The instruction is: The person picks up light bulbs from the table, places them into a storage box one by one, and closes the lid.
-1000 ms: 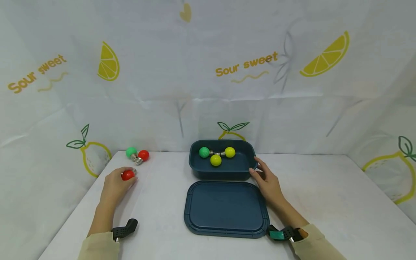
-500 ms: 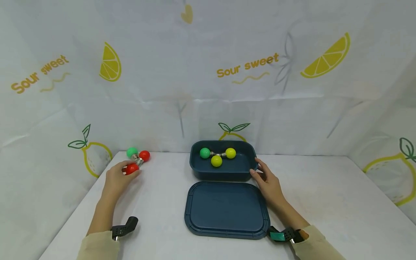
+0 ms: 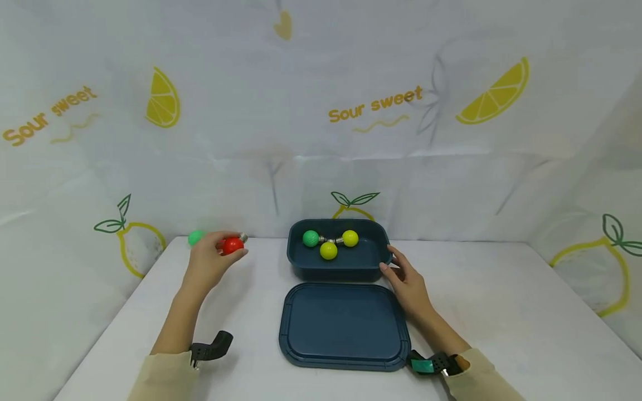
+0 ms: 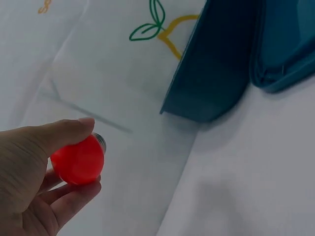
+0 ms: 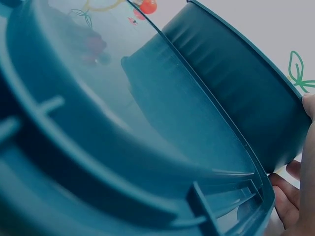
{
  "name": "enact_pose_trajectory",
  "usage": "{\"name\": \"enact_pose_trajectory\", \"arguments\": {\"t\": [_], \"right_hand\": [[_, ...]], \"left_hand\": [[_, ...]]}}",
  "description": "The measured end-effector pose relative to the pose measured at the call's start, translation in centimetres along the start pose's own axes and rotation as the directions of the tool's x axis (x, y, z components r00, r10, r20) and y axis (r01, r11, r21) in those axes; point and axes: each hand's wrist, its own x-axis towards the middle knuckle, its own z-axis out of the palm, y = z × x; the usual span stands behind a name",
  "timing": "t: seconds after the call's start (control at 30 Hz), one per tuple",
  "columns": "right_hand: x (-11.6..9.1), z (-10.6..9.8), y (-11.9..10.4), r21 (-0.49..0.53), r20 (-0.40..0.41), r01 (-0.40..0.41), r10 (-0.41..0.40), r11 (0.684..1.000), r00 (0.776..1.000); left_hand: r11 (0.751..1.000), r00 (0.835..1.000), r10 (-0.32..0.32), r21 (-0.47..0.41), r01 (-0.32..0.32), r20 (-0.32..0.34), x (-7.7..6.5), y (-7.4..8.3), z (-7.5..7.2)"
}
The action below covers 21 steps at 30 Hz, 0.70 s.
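My left hand (image 3: 213,259) pinches a red light bulb (image 3: 233,245) between thumb and fingers, above the table's back left. Its metal screw base points away to the right; in the left wrist view the red globe (image 4: 78,161) fills the grip. Behind that hand a green bulb (image 3: 196,237) shows partly, and the other red bulb is hidden. My right hand (image 3: 408,284) holds the right front corner of a dark blue box (image 3: 338,274), thumb and fingers bent round its wall. Inside the box lie a green bulb (image 3: 310,239) and two yellow bulbs (image 3: 350,238), bases together.
A dark blue lid (image 3: 345,327) lies flat on the white table (image 3: 241,334), right in front of the box. Behind the box hangs a white cloth backdrop (image 3: 225,184) with lemon prints, along the table's back edge.
My left hand has lifted the red bulb and carried it back and to the right, past the other bulbs. My right hand keeps its hold on the box. The head view has shifted slightly.
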Motion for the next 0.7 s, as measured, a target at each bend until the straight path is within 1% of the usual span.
{"name": "enact_pose_trajectory", "arguments": {"t": [0.07,0.13,0.17,0.27,0.37,0.47,0.53,0.6,0.7], "right_hand": [[0.1,0.1,0.0,0.000,-0.003,0.000,0.000,1.000,1.000],[0.1,0.2,0.1,-0.003,-0.004,-0.006,0.006,1.000,1.000],[0.1,0.2,0.1,-0.002,-0.004,-0.008,0.008,1.000,1.000],[0.1,0.1,0.2,-0.001,-0.004,-0.009,0.009,1.000,1.000],[0.1,0.1,0.2,0.001,-0.002,-0.003,0.003,1.000,1.000],[0.0,0.1,0.2,0.007,-0.003,-0.003,0.003,1.000,1.000],[0.0,0.1,0.2,0.005,-0.007,-0.004,0.004,1.000,1.000],[0.1,0.1,0.2,0.004,-0.009,-0.004,0.004,1.000,1.000],[0.2,0.1,0.1,0.007,-0.005,0.002,-0.002,1.000,1.000]], "left_hand": [[1.000,0.999,-0.007,-0.017,0.008,0.036,0.3,0.8,0.7],[0.999,0.998,0.005,-0.037,-0.003,0.059,0.8,1.6,1.4],[0.999,0.998,0.014,-0.046,-0.011,0.061,0.9,2.0,1.8],[0.996,0.996,0.068,-0.057,-0.065,0.058,1.5,3.2,3.2],[0.993,0.993,0.114,-0.036,-0.113,0.042,1.9,4.3,4.6],[0.990,0.989,0.143,-0.003,-0.143,0.046,2.3,5.0,6.1],[0.989,0.987,0.151,0.000,-0.151,0.063,2.5,5.4,7.1],[0.988,0.984,0.152,-0.005,-0.152,0.097,2.9,5.8,8.0],[0.992,0.980,0.128,-0.021,-0.126,0.150,3.4,6.3,9.3]]}}
